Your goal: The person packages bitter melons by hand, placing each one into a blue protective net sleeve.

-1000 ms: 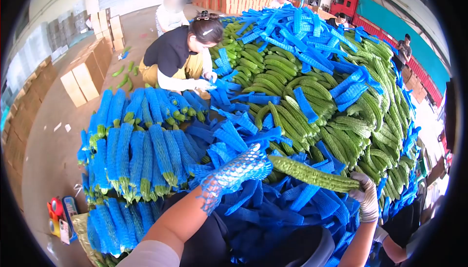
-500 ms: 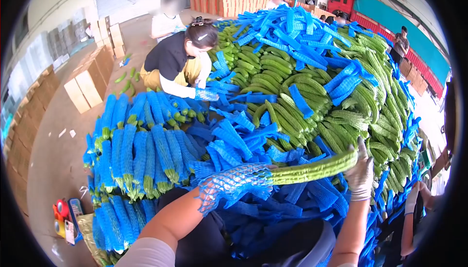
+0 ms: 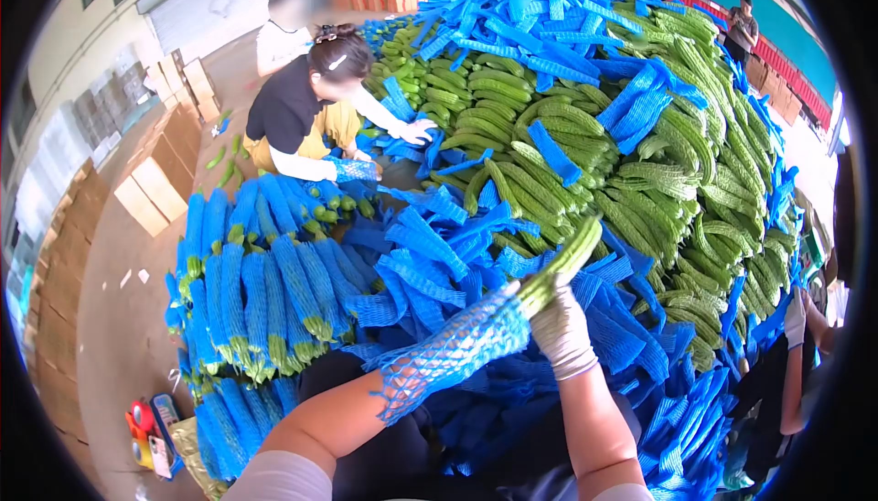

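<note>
My left hand (image 3: 498, 323) is inside a blue foam net sleeve (image 3: 448, 350), which reaches over the wrist. Its fingers, mostly covered by the mesh, grip the near end of a long, ridged green gourd (image 3: 574, 249). My right hand (image 3: 560, 323), in a pale glove, is closed around the same gourd just beyond the left hand. The gourd's far end points up and away over the pile. Loose blue net sleeves (image 3: 416, 268) lie just past my hands.
Netted gourds (image 3: 265, 290) are stacked at the left. Bare gourds (image 3: 677, 199) form a big heap ahead and right. A person (image 3: 306, 107) crouches at the far left of the pile, near cardboard boxes (image 3: 160, 176). Another person's arm (image 3: 794, 355) shows at the right.
My right hand has slid from the gourd's far end toward my left hand. The gourd now tilts up and away instead of pointing right. The crouching person's hand has reached onto the pile.
</note>
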`<action>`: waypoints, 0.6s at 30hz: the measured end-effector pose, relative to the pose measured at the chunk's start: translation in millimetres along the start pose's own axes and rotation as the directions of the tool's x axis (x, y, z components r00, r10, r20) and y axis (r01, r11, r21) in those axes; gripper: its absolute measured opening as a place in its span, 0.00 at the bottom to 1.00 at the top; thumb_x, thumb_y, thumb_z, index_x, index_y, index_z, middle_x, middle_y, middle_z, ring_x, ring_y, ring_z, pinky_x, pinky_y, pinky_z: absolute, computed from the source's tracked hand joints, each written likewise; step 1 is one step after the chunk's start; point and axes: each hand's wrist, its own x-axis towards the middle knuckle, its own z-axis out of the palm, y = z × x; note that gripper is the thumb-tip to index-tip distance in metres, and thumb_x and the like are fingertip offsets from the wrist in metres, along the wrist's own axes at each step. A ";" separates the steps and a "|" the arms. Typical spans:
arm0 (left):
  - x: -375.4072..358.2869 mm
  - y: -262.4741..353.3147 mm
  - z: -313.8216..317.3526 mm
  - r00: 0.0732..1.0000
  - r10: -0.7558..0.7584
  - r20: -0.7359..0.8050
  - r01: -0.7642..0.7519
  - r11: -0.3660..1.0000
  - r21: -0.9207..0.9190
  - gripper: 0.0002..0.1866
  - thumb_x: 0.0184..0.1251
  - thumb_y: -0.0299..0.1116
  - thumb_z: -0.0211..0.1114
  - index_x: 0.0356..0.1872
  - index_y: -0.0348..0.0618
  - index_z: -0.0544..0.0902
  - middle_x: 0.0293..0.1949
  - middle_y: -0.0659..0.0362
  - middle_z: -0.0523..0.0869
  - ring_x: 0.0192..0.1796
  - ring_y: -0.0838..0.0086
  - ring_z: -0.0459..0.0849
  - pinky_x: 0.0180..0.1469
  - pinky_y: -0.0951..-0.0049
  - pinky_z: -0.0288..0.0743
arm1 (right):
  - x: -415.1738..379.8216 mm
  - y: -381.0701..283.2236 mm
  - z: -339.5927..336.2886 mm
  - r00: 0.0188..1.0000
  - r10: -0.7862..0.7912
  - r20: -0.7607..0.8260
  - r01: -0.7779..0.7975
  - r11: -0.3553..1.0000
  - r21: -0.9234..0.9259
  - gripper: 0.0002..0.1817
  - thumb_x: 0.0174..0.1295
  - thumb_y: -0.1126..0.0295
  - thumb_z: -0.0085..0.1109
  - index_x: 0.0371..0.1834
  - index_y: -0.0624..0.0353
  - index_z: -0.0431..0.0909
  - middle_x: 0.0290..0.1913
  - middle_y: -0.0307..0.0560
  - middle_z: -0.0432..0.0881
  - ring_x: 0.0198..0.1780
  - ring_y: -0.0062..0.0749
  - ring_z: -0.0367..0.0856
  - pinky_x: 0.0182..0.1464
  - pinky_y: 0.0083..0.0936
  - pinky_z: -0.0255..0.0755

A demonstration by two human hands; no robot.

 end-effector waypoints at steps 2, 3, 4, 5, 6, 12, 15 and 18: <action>22.6 -23.1 -30.0 0.984 0.125 0.129 -0.073 0.933 -0.353 0.21 0.77 0.31 0.44 0.67 0.39 0.66 0.58 0.53 0.76 0.60 0.73 0.74 0.65 0.71 0.68 | -17.1 6.6 43.2 0.995 0.054 0.085 -0.036 0.980 -0.194 0.26 0.65 0.57 0.60 0.61 0.59 0.68 0.53 0.42 0.75 0.55 0.29 0.74 0.59 0.33 0.69; 20.3 -8.8 -12.9 0.989 0.096 -0.115 -0.124 0.953 -0.275 0.20 0.77 0.30 0.43 0.66 0.38 0.66 0.56 0.54 0.77 0.58 0.74 0.75 0.65 0.72 0.68 | -22.0 12.1 48.1 0.998 0.064 -0.026 -0.069 0.923 -0.378 0.28 0.64 0.55 0.61 0.62 0.60 0.68 0.54 0.41 0.75 0.53 0.27 0.74 0.58 0.29 0.69; 17.9 5.9 4.6 0.934 0.061 -0.352 -0.132 0.974 -0.182 0.19 0.77 0.29 0.42 0.65 0.36 0.67 0.55 0.56 0.78 0.55 0.74 0.76 0.65 0.73 0.67 | -24.3 13.2 45.3 0.997 0.078 -0.006 -0.072 0.892 -0.445 0.27 0.63 0.55 0.62 0.60 0.60 0.70 0.51 0.39 0.77 0.52 0.25 0.74 0.56 0.26 0.69; 20.9 2.4 -4.1 0.931 0.065 -0.358 -0.137 0.974 -0.180 0.19 0.77 0.29 0.42 0.65 0.36 0.67 0.55 0.56 0.78 0.55 0.74 0.76 0.65 0.73 0.67 | -26.3 13.8 42.0 0.995 0.094 0.014 -0.074 0.856 -0.512 0.27 0.63 0.55 0.63 0.59 0.59 0.72 0.49 0.38 0.78 0.50 0.23 0.74 0.54 0.23 0.69; 24.2 1.9 -13.6 0.961 0.066 -0.269 -0.149 0.943 -0.297 0.18 0.77 0.30 0.42 0.63 0.35 0.68 0.54 0.56 0.78 0.54 0.74 0.76 0.66 0.72 0.67 | -23.1 13.6 35.4 0.995 0.101 0.025 -0.066 0.805 -0.590 0.19 0.63 0.58 0.64 0.51 0.58 0.77 0.41 0.33 0.80 0.43 0.18 0.74 0.49 0.19 0.68; 50.5 -57.4 -68.7 0.983 0.179 0.036 -0.136 0.848 -0.511 0.15 0.77 0.34 0.42 0.55 0.41 0.73 0.50 0.55 0.78 0.56 0.73 0.72 0.71 0.65 0.57 | -21.1 18.6 43.7 0.992 -0.095 0.077 0.122 0.790 -0.600 0.08 0.63 0.66 0.64 0.37 0.57 0.77 0.32 0.30 0.78 0.33 0.12 0.70 0.38 0.14 0.66; 61.2 -102.5 -65.0 0.937 0.255 0.238 0.243 0.011 -0.970 0.14 0.77 0.33 0.42 0.52 0.41 0.75 0.49 0.56 0.78 0.53 0.74 0.74 0.67 0.69 0.65 | -19.7 19.3 43.3 0.977 -0.207 0.057 0.199 0.771 -0.605 0.08 0.64 0.66 0.63 0.39 0.57 0.77 0.29 0.30 0.77 0.28 0.10 0.67 0.32 0.14 0.64; 28.4 -89.1 -71.4 0.982 0.024 0.190 0.176 0.279 -0.944 0.16 0.75 0.29 0.45 0.59 0.38 0.71 0.55 0.56 0.77 0.53 0.76 0.76 0.62 0.74 0.70 | -4.5 11.9 35.5 0.927 -0.336 0.165 0.323 0.499 -0.804 0.08 0.65 0.66 0.61 0.34 0.59 0.79 0.27 0.30 0.75 0.28 0.12 0.67 0.31 0.15 0.65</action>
